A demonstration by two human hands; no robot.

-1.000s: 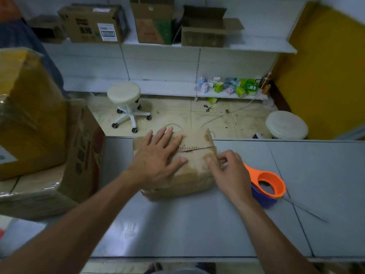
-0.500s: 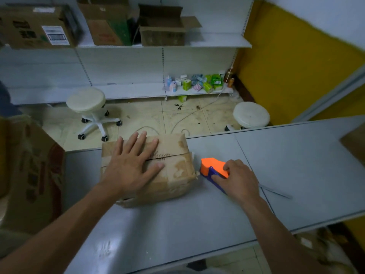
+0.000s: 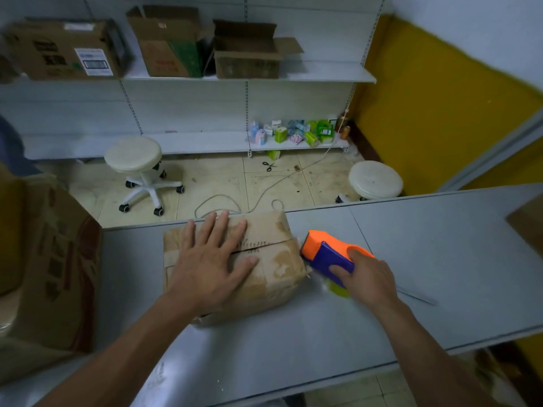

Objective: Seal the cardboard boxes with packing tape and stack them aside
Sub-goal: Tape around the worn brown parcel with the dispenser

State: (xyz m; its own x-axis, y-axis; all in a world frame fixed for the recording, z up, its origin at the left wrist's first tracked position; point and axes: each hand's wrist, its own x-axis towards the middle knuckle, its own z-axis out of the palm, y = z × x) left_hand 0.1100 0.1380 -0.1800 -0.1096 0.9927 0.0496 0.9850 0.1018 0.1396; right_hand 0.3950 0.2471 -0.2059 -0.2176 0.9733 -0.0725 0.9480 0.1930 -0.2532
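Note:
A small worn cardboard box [image 3: 279,268] lies on the grey table [image 3: 293,348], its top flaps closed with a seam running across. My left hand [image 3: 211,259] presses flat on the top, fingers spread over the seam. My right hand [image 3: 367,277] grips an orange and blue tape dispenser [image 3: 329,251], whose front end touches the box's right edge at the seam. The tape roll itself is mostly hidden under my right hand.
A large printed cardboard box [image 3: 58,274] stands at the left on the table. Another box corner [image 3: 529,224] shows at the right edge. Beyond the table are two white stools [image 3: 133,154] [image 3: 374,179], shelves with open boxes [image 3: 249,51] and scissors [image 3: 269,165] on the floor.
My right hand left the box, took hold of the tape dispenser and brought it up against the box's right edge. My left hand stayed flat on the box. My view turned to the right.

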